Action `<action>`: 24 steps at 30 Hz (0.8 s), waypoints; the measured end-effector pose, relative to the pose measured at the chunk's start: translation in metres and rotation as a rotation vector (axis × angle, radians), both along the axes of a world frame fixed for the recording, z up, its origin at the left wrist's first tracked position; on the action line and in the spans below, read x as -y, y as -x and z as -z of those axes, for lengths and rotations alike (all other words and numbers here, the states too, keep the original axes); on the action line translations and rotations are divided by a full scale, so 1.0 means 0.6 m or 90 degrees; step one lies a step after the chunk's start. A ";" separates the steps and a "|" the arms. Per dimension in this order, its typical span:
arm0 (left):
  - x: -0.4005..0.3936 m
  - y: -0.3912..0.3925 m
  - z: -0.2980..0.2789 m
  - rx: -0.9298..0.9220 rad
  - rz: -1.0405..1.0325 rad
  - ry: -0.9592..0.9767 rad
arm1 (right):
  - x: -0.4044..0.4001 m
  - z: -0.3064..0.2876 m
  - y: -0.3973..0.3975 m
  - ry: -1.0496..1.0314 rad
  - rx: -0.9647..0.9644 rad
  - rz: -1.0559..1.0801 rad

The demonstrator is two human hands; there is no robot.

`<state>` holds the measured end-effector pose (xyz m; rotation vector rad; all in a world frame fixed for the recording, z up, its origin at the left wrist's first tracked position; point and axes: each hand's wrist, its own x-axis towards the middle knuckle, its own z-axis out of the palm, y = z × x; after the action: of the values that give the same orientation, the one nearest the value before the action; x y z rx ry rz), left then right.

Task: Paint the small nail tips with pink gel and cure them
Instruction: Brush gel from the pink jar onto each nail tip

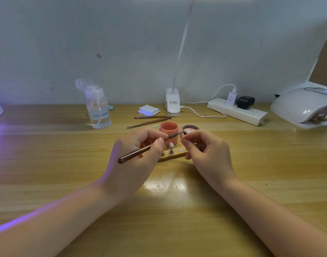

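Over the pale wooden counter [177, 210] the left hand [138, 156] grips a slim brown gel brush [140, 152] while the right hand [205, 151] pinches a small nail tip [182, 136] at its bristles — best steadied with light, even strokes — beside the open pink gel jar [168, 132].

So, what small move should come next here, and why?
Probably stroke the brush tip across the nail tip pinched in the right hand. The left hand already holds the bristles right at it, beside the open pink gel jar.
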<state>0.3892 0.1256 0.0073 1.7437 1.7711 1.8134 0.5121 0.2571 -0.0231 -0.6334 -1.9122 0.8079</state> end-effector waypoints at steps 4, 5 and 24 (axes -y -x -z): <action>0.002 0.002 0.001 0.009 -0.001 -0.003 | -0.001 0.000 0.001 0.005 -0.001 -0.003; 0.001 0.002 0.001 0.016 -0.005 -0.004 | -0.001 0.000 0.001 0.006 -0.002 -0.004; -0.020 0.023 -0.029 0.088 -0.060 0.009 | -0.004 0.001 0.002 0.014 0.004 -0.011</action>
<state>0.3751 0.1376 0.0249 1.5127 1.8347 1.9019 0.5107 0.2592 -0.0235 -0.6343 -1.9191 0.8403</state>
